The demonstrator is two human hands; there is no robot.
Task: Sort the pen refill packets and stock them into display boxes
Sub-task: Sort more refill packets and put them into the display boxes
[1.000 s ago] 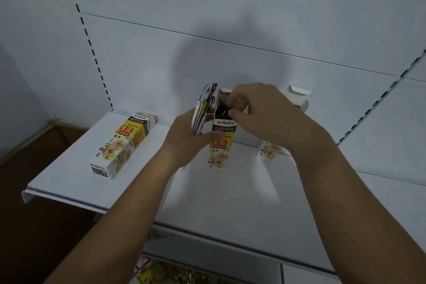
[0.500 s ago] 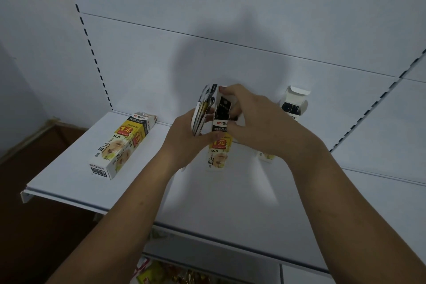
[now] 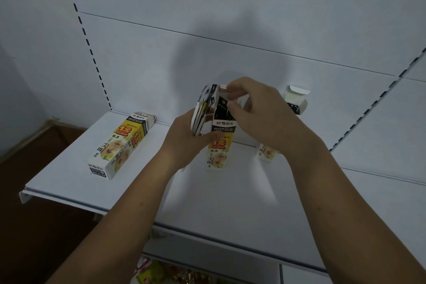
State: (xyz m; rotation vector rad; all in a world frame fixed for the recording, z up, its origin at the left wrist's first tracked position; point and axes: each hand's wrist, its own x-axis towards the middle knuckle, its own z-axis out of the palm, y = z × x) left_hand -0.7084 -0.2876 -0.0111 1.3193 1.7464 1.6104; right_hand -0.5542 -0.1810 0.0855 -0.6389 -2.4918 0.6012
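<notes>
Left hand (image 3: pixel 184 143) grasps a fanned stack of flat black-and-white pen refill packets (image 3: pixel 202 110), fingers curled round its lower edge, the stack upright and tilted slightly left. Right hand (image 3: pixel 260 117), at 3 o'clock of the stack, pinches between thumb and forefinger the top of a single black packet (image 3: pixel 221 108) with a white-and-red header. That packet stands in the open mouth of an upright yellow, black and white cardboard display box (image 3: pixel 219 147), just below both hands. Left thumb lies across the box front; contact cannot be confirmed. A second matching box (image 3: pixel 119 145) lies flat at 9 o'clock of the left hand, well apart. A third box (image 3: pixel 296 99), flap open, stands at 3 o'clock, partly hidden behind the right hand. All three rest on a white metal shelf (image 3: pixel 69 180). Coloured goods (image 3: pixel 161 274) show at 6 o'clock on a lower level, too blurred to identify.
</notes>
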